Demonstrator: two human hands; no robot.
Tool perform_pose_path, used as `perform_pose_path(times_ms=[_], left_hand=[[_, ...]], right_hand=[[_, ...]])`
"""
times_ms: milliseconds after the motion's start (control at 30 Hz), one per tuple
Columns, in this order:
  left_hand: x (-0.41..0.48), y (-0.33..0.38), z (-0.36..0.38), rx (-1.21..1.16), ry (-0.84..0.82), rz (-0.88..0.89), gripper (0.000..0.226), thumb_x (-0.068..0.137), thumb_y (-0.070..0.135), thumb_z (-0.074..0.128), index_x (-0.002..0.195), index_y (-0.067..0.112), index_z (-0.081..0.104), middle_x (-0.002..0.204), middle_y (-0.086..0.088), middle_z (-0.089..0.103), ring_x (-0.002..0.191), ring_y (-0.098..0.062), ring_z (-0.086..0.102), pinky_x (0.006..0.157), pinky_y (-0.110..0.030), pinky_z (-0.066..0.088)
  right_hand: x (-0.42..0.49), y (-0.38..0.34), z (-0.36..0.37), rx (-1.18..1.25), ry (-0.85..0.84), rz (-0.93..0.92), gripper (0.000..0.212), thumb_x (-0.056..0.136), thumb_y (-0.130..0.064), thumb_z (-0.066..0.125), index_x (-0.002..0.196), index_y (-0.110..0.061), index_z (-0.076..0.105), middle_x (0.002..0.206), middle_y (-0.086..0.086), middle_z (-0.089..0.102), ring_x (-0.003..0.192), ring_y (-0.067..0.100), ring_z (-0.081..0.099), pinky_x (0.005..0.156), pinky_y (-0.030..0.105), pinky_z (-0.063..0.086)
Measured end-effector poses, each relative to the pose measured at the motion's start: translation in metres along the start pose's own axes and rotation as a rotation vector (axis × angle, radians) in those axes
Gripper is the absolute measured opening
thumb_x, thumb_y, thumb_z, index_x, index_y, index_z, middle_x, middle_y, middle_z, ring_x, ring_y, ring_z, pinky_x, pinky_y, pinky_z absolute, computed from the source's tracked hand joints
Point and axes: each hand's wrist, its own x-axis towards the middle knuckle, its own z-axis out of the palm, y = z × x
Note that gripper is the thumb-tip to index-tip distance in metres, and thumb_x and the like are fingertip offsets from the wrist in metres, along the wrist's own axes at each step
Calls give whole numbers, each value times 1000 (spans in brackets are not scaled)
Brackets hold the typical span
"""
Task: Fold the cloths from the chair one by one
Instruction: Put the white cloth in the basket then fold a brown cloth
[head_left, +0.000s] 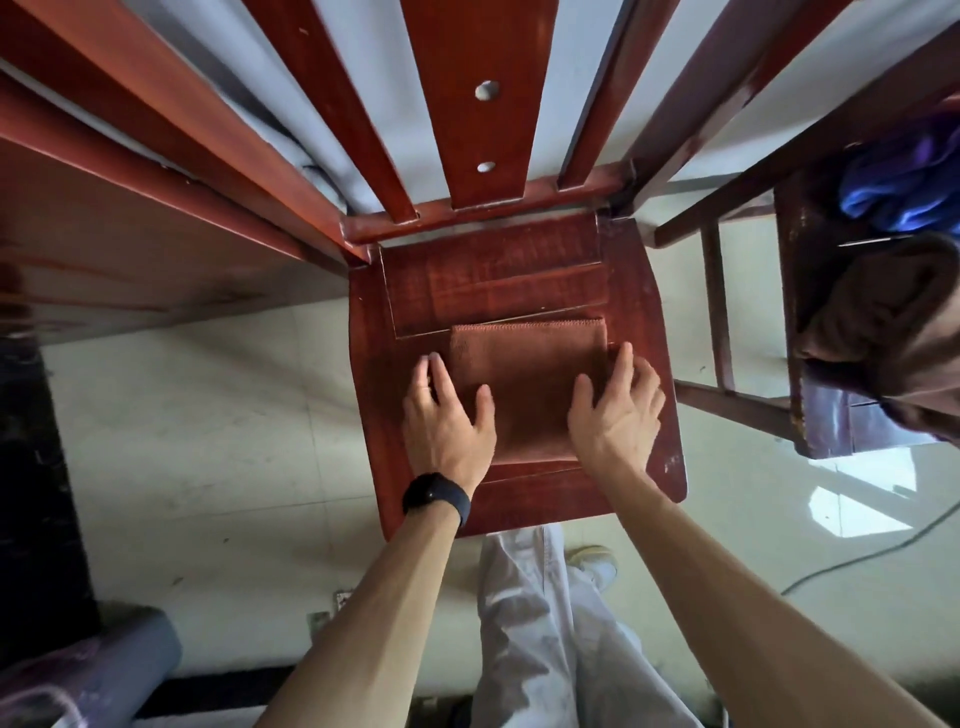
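Head view: rectangular brown cloth (524, 384), glossy wooden chair (493, 270)

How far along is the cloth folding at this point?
Done: the rust-brown cloth lies folded into a rectangle on the red wooden chair seat. In hand: the left hand and right hand press flat at its side edges. Left: a blue cloth and a dark brown cloth sit crumpled on the second chair at the right.

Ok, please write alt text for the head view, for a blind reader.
The left hand and right hand rest on the side edges of a folded brown cloth on the seat of a red wooden chair. A second chair at the right carries a heap of blue and brown cloths.
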Motion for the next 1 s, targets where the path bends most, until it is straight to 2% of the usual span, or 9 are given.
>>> perform_pose_path(times_ms=[67, 133, 267, 433, 633, 733, 833, 933, 1000], left_hand=[[7, 4, -9, -204, -4, -153, 57, 88, 37, 67, 136, 7, 53, 130, -19, 55, 121, -33, 52, 102, -43, 44], [18, 6, -16, -357, -103, -325, 48, 84, 35, 73, 124, 11, 60, 116, -12, 64, 109, -29, 61, 94, -35, 48], [35, 3, -22, -507, -246, -513, 42, 77, 31, 81, 113, 13, 69, 100, 0, 72, 89, -17, 65, 79, -23, 44], [44, -4, -32, -709, -508, -521, 20, 75, 22, 82, 94, 21, 76, 100, -3, 76, 104, -24, 68, 96, -41, 49], [23, -3, -62, -898, -631, -445, 45, 74, 9, 82, 115, 10, 66, 112, -11, 73, 111, -24, 66, 108, -43, 43], [3, 16, -93, -892, -754, -335, 37, 81, 9, 76, 117, 12, 69, 113, -7, 73, 109, -19, 67, 104, -36, 44], [-9, 36, -117, -915, -817, -274, 38, 78, 15, 77, 116, 15, 71, 117, -10, 71, 110, -24, 66, 96, -40, 48], [-29, 82, -149, -939, -840, -207, 44, 75, 20, 80, 118, 21, 69, 118, -8, 71, 109, -24, 68, 86, -38, 57], [-44, 121, -173, -935, -848, -137, 45, 76, 21, 81, 119, 25, 68, 117, -6, 71, 108, -23, 69, 77, -34, 58]], right_hand=[[8, -2, -9, 211, -66, 197, 49, 92, -36, 59, 136, -20, 46, 124, 4, 55, 123, 32, 50, 100, 40, 40], [20, -2, -19, 292, -173, 319, 36, 87, -33, 68, 118, -22, 54, 95, -10, 59, 113, 27, 60, 89, 31, 44], [41, 2, -35, 353, -367, 357, 47, 78, -30, 81, 120, -17, 65, 98, -6, 68, 95, 20, 67, 92, 40, 56], [50, 10, -54, 394, -535, 309, 26, 80, -21, 80, 102, -20, 67, 103, 2, 69, 95, 23, 69, 88, 40, 59], [20, 34, -92, 691, -665, 242, 24, 85, 1, 72, 104, -12, 65, 98, 10, 73, 90, 22, 73, 71, 28, 59], [-4, 51, -135, 838, -730, 204, 35, 87, -1, 71, 117, -19, 68, 105, 10, 75, 97, 23, 74, 74, 30, 59], [-22, 61, -164, 909, -764, 188, 42, 88, -6, 71, 123, -27, 67, 103, 11, 73, 93, 28, 72, 71, 40, 60], [-45, 67, -221, 976, -684, 167, 47, 85, -8, 73, 124, -33, 65, 107, 13, 70, 103, 33, 69, 87, 53, 59], [-62, 70, -267, 1016, -627, 121, 54, 81, -13, 76, 127, -38, 63, 111, 12, 70, 108, 30, 70, 84, 53, 59]])
